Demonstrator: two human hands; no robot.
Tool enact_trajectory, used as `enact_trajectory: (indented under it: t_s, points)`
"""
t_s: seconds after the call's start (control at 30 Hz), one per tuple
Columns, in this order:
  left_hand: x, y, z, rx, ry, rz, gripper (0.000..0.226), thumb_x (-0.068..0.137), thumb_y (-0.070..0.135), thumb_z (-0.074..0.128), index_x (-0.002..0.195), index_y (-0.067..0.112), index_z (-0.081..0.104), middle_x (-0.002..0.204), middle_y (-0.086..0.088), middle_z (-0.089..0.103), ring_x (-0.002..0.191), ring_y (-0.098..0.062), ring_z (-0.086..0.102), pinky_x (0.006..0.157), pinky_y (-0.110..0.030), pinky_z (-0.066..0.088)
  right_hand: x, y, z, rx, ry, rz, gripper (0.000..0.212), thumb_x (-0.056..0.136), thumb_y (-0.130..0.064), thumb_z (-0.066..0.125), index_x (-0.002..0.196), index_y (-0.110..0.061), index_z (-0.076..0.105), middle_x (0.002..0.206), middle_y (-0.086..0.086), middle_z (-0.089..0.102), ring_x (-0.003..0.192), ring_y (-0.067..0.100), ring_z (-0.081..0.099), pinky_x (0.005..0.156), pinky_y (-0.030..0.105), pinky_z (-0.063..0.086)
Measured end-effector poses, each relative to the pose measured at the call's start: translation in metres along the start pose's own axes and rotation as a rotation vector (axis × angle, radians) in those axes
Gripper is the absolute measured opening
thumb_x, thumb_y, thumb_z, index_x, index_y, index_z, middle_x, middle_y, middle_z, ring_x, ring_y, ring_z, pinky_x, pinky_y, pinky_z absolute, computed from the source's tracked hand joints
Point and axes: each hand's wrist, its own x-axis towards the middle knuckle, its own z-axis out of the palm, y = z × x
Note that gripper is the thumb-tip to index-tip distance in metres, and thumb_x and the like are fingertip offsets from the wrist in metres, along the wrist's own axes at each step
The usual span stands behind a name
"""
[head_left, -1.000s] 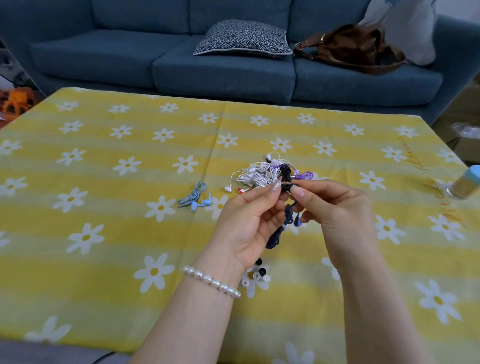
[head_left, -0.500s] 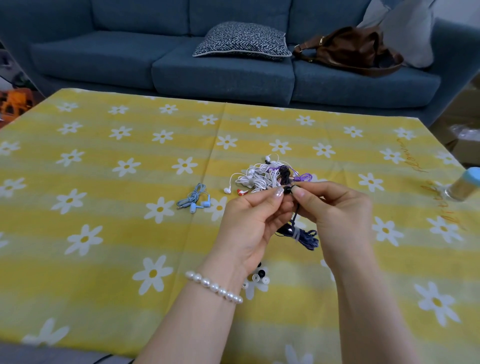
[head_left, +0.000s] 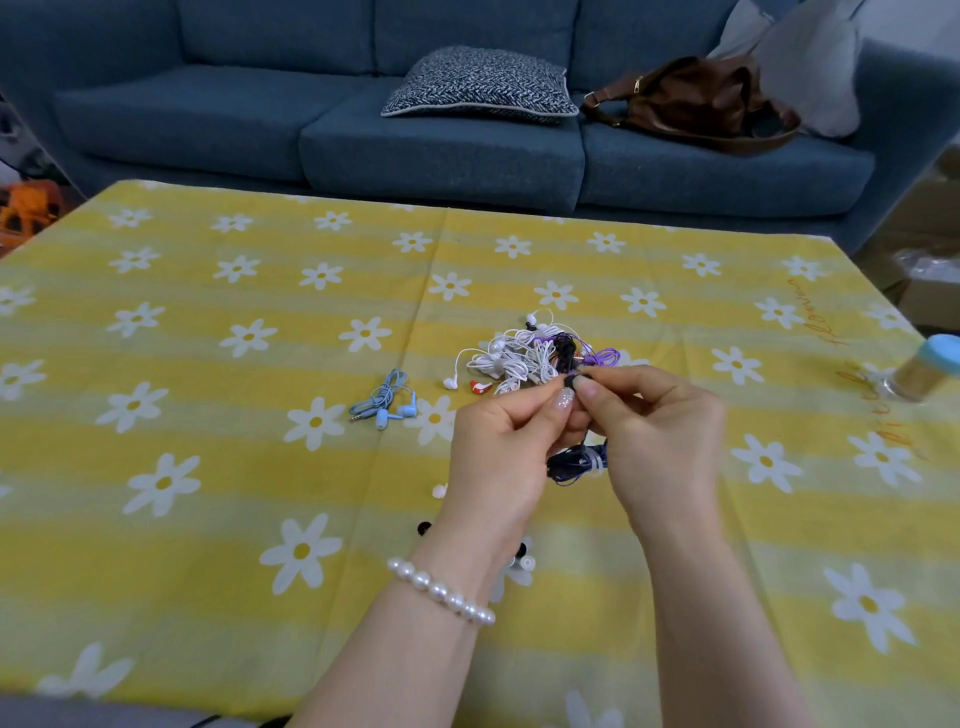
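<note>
1. Far left on the yellow flowered tablecloth (head_left: 197, 483) lies a coiled pair of light blue earphones (head_left: 387, 402), well apart from both hands.
2. The left hand (head_left: 496, 452), with a pearl bracelet (head_left: 441, 592) on its wrist, is raised over the cloth. Its thumb and forefinger pinch a small black earbud (head_left: 569, 382), and the other fingers are curled in below.
3. Beside that wrist a few loose ear tips (head_left: 525, 564), white and black, lie on the cloth.
4. Just behind the fingertips sits a tangled pile of white and purple earphones (head_left: 519, 358), flat on the cloth. Neither hand touches it.
5. The dark earphones (head_left: 574, 462) that the earbud belongs to hang between the two palms as a bundled coil with a pale tie round it. I cannot tell whether the coil reaches the cloth.
6. The right hand (head_left: 660, 431) pinches the same earbud from the other side. Its thumb and forefinger meet the left hand's fingertips, and the remaining fingers are curled loosely.
7. At the far right edge stands a blurred jar (head_left: 924, 371) with a light blue lid, well apart from the hands.
</note>
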Motion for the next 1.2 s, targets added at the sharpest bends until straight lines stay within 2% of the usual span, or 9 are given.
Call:
enact_trajectory:
  t_s: [0.13, 0.23, 0.3, 0.4, 0.6, 0.77, 0.9, 1.07, 1.2]
  points:
    - [0.000, 0.002, -0.002, 0.082, -0.014, 0.062, 0.022, 0.089, 0.001, 0.054, 0.095, 0.014, 0.070, 0.067, 0.006, 0.070, 0.067, -0.005, 0.065, 0.070, -0.018, 0.053, 0.000, 0.000, -0.001, 0.122, -0.011, 0.053, 0.017, 0.079, 0.003, 0.066, 0.074, -0.013, 0.070, 0.059, -0.005, 0.069, 0.061, 0.013, 0.066, 0.068, 0.028, 0.057]
    - [0.001, 0.012, -0.006, -0.039, -0.045, 0.018, 0.018, 0.088, 0.000, 0.053, 0.087, 0.006, 0.070, 0.066, 0.000, 0.070, 0.062, -0.009, 0.064, 0.064, -0.019, 0.052, 0.000, -0.002, -0.004, 0.338, -0.067, 0.140, 0.012, 0.081, 0.004, 0.061, 0.078, -0.004, 0.070, 0.063, -0.001, 0.070, 0.062, 0.014, 0.067, 0.063, 0.024, 0.056]
    - [0.002, 0.016, -0.008, -0.161, -0.056, -0.066, 0.018, 0.087, 0.000, 0.053, 0.078, 0.005, 0.068, 0.063, -0.003, 0.068, 0.056, -0.009, 0.063, 0.057, -0.018, 0.053, -0.001, -0.003, -0.005, 0.392, -0.109, 0.155, 0.011, 0.081, 0.005, 0.060, 0.080, -0.001, 0.069, 0.064, 0.002, 0.071, 0.062, 0.016, 0.068, 0.064, 0.025, 0.056]
    - [0.003, 0.018, -0.011, -0.233, -0.051, -0.129, 0.016, 0.085, -0.001, 0.055, 0.075, 0.004, 0.067, 0.061, -0.005, 0.067, 0.052, -0.008, 0.062, 0.053, -0.017, 0.052, -0.002, -0.005, -0.003, 0.390, -0.144, 0.146, 0.010, 0.079, 0.005, 0.061, 0.079, -0.001, 0.069, 0.064, 0.003, 0.071, 0.061, 0.016, 0.067, 0.065, 0.027, 0.056]
    - [0.004, 0.016, -0.013, -0.221, -0.035, -0.137, 0.013, 0.085, 0.000, 0.055, 0.082, 0.003, 0.068, 0.061, -0.003, 0.067, 0.050, -0.006, 0.060, 0.053, -0.016, 0.051, -0.004, -0.006, -0.003, 0.295, -0.146, 0.099, 0.010, 0.078, 0.007, 0.063, 0.080, 0.000, 0.069, 0.061, 0.001, 0.070, 0.060, 0.015, 0.068, 0.066, 0.028, 0.058]
    - [0.000, 0.012, -0.006, -0.083, 0.022, 0.014, 0.018, 0.087, 0.002, 0.056, 0.079, 0.009, 0.070, 0.060, 0.001, 0.068, 0.056, -0.006, 0.062, 0.058, -0.017, 0.051, -0.004, -0.005, -0.001, 0.238, -0.079, 0.059, 0.011, 0.076, 0.007, 0.066, 0.077, -0.003, 0.070, 0.057, -0.004, 0.069, 0.058, 0.009, 0.066, 0.062, 0.021, 0.056]
    - [-0.002, 0.007, -0.004, 0.040, 0.050, 0.102, 0.019, 0.086, 0.002, 0.058, 0.085, 0.017, 0.071, 0.061, 0.004, 0.069, 0.060, -0.006, 0.064, 0.064, -0.019, 0.053, -0.004, -0.004, 0.000, 0.237, -0.054, 0.055, 0.011, 0.076, 0.007, 0.067, 0.076, -0.004, 0.069, 0.058, -0.005, 0.068, 0.059, 0.009, 0.065, 0.065, 0.024, 0.057]
    - [-0.001, 0.006, -0.007, 0.103, 0.055, 0.147, 0.020, 0.085, 0.003, 0.059, 0.086, 0.018, 0.071, 0.061, 0.004, 0.069, 0.060, -0.006, 0.064, 0.065, -0.020, 0.054, -0.003, -0.003, -0.001, 0.213, -0.101, 0.025, 0.016, 0.077, 0.009, 0.065, 0.079, -0.006, 0.070, 0.057, -0.007, 0.068, 0.058, 0.008, 0.065, 0.066, 0.025, 0.058]
    - [-0.004, 0.007, -0.007, 0.350, 0.032, 0.383, 0.026, 0.085, -0.002, 0.059, 0.103, 0.015, 0.066, 0.077, 0.007, 0.069, 0.069, -0.002, 0.066, 0.070, -0.017, 0.053, -0.001, -0.002, -0.005, 0.251, -0.134, 0.025, 0.013, 0.078, 0.010, 0.062, 0.080, 0.000, 0.069, 0.055, 0.001, 0.066, 0.052, 0.014, 0.063, 0.061, 0.023, 0.055]
